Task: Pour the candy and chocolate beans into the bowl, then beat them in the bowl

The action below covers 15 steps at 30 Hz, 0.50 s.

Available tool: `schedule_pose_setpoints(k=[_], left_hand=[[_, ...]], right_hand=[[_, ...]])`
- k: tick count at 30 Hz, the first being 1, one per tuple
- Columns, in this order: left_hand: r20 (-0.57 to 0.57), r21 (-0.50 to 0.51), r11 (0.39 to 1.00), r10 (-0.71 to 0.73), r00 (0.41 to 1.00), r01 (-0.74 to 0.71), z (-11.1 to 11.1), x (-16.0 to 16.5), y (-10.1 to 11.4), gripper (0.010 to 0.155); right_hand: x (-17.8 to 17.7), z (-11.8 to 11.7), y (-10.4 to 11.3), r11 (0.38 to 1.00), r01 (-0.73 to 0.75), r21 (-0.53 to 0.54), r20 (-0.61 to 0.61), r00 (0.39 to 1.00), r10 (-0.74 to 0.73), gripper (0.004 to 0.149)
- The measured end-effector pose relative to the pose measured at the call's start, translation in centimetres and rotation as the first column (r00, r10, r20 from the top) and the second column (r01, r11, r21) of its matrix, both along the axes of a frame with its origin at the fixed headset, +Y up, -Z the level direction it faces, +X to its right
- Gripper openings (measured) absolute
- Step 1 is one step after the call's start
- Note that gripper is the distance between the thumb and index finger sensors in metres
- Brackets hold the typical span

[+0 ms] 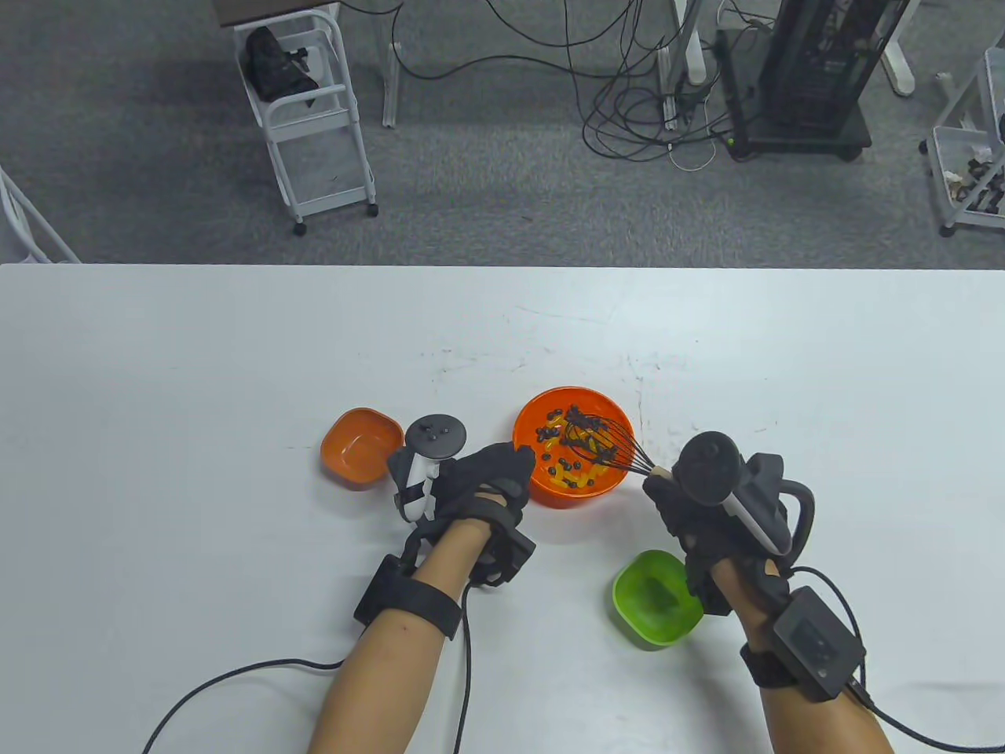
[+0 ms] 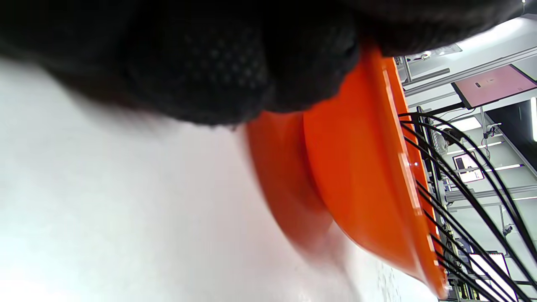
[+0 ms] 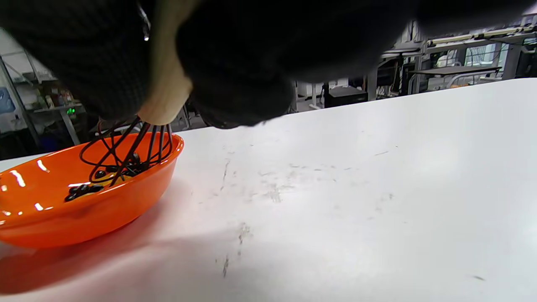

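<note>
Orange bowl (image 1: 601,488) of dark beans and yellow candy at table centre, whisk (image 1: 604,448) gripped by right hand (image 1: 699,514), wires inside bowl, left hand (image 1: 479,483) curled on bowl's left rim, 2 small dishes nearby.

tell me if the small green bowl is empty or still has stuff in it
Empty. In the table view the small green bowl shows only its bare green inside; the beans and candy lie in the big orange bowl.

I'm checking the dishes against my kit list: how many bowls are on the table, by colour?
Orange bowls: 2, the big bowl with the sweets and the whisk in it, and a small bowl left of it
Green bowls: 1, a small bowl near the right hand
Total: 3
</note>
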<state>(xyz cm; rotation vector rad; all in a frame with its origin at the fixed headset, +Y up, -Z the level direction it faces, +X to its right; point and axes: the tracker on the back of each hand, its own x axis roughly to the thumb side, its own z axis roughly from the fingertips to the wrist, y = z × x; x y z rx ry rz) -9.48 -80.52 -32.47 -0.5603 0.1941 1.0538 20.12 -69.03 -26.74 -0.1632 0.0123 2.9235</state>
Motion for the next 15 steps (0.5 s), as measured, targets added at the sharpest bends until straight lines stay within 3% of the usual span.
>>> schedule_pose_setpoints(k=[3,6,12,15], left_hand=[[0.0,-0.007,1.0,0.011,1.0,-0.011,0.0,-0.1,-0.1,0.047],[-0.008,-0.01,1.0,0.015,1.0,-0.015,0.0,-0.1,-0.1,0.047],[-0.016,-0.013,1.0,0.007,1.0,-0.007,0.1,-0.1,0.0,0.047],[-0.016,-0.011,1.0,0.003,1.0,-0.003,0.1,0.0,0.0,0.047]], right_hand=[[-0.3,-0.3,-1.5,0.994,0.106,-0.034,-0.009,0.994,-0.106,0.06],[-0.5,-0.4,-2.0,0.993,0.118,-0.032,-0.05,0.992,-0.119,0.06],[-0.6,-0.4,-1.4,0.963,0.179,-0.203,-0.123,0.971,-0.206,0.06],[-0.3,-0.1,-0.1,0.976,0.113,-0.184,-0.116,0.984,-0.135,0.059]])
